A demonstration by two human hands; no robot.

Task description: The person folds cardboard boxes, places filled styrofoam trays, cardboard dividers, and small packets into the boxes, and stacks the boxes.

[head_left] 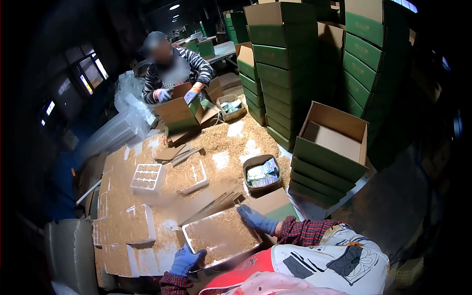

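Note:
A white foam tray heaped with sawdust-like material lies at the near edge of the table, close to my body. At its lower left corner is my left hand, gloved in blue-grey, thumb along the rim, gripping the tray side. My right hand, gloved too, holds the upper right part of the same tray, its fingertips at the rim. Just beyond the tray lie stacked cardboard pieces. A green and brown cardboard flap lies beside my right hand.
Across the table a person in gloves handles an open box. Packets fill a bin; another bin stands farther off. Green box stacks rise at right, nearer ones below. A white compartment tray sits left.

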